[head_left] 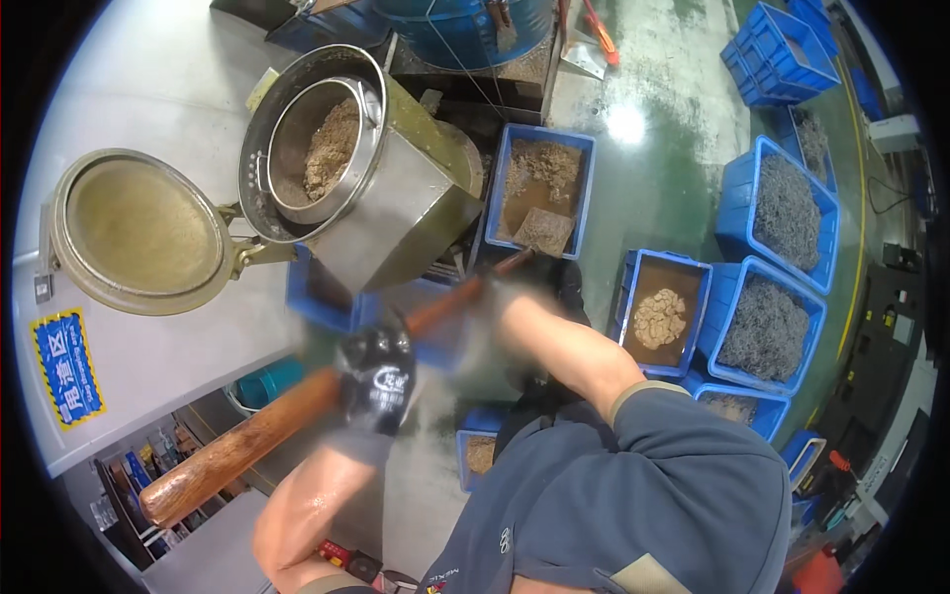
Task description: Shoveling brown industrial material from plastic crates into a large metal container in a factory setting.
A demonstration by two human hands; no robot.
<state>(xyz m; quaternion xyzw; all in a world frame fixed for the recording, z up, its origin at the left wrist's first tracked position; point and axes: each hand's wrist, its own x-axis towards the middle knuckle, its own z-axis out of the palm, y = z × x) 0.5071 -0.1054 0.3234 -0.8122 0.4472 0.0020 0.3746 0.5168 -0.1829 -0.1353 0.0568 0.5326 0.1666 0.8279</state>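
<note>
My left hand [377, 380], in a wet black glove, is closed around the thick wooden handle of a shovel [242, 445]. Farther along the shaft, my right hand [503, 299] grips it too, its glove smeared by motion. At the far end, the shovel's square blade [543, 231] is inside a blue bin [591, 173], at its near side. Brown wet sludge [549, 163] is heaped in the far part of that bin. Left of it stands an open metal drum machine [406, 148], with an inner basket [280, 163] holding similar brown sludge.
The machine's round lid [143, 233] hangs open at left. Another blue bin [708, 297] holds brown liquid and a pale lump. Blue crates of grey metal shavings [772, 332] line the right side. A blue barrel [465, 35] stands at the back, beside a dustpan [584, 54].
</note>
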